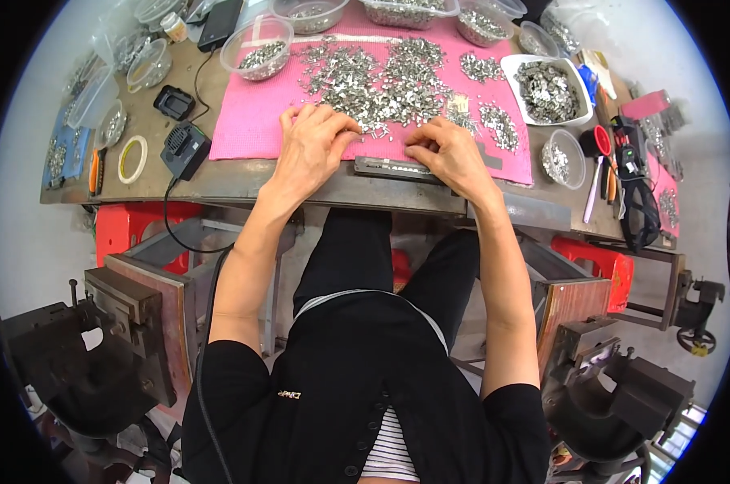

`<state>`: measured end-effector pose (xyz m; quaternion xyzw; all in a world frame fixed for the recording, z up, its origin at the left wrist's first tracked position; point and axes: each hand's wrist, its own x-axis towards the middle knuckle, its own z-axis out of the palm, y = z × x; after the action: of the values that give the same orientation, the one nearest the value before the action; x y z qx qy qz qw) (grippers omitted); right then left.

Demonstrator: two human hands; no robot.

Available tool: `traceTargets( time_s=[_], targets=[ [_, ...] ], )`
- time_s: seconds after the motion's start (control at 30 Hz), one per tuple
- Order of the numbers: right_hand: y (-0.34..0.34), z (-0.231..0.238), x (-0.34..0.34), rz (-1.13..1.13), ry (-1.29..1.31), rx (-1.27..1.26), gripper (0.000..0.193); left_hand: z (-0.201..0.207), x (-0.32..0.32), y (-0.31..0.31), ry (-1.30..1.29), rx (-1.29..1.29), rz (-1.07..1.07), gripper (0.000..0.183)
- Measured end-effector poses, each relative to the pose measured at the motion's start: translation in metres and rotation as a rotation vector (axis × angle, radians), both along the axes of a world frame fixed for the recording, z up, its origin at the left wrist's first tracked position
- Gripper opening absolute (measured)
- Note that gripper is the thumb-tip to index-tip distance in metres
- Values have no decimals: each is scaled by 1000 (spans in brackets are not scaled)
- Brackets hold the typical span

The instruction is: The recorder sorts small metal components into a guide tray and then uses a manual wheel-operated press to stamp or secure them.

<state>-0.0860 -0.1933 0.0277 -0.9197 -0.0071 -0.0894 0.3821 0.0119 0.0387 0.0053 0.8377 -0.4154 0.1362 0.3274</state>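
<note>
grey bar (391, 168), long axis left-right

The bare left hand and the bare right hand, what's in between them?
In the head view: small silvery metal pieces on the pink textured mat, and, lower in the picture, part of a long dark-grey bar.

bright, even light is filling the scene; loose metal pieces (373, 90) are glinting, the workbench (240, 175) is curving toward the fisheye rim, and black corners are framing a bluish fringe.
</note>
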Motion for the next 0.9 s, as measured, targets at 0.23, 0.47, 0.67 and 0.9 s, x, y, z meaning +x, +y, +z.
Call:
traceTargets(
  time_s=[0.23, 0.47, 0.67, 0.9],
  targets=[
    [-6, -10, 1, 69, -103, -171, 12, -5, -3, -8, -33, 58, -17, 8],
    [1, -5, -41, -23, -164, 38, 8, -6, -7, -8, -3, 30, 2, 7],
    [7, -12, -46, -7, -275, -59, 10, -3, -5, -7, -47, 79, -15, 7],
    [15, -8, -47, -42, -349, -315, 12, -4, -13, -12, 29, -48, -1, 7]
  ],
)
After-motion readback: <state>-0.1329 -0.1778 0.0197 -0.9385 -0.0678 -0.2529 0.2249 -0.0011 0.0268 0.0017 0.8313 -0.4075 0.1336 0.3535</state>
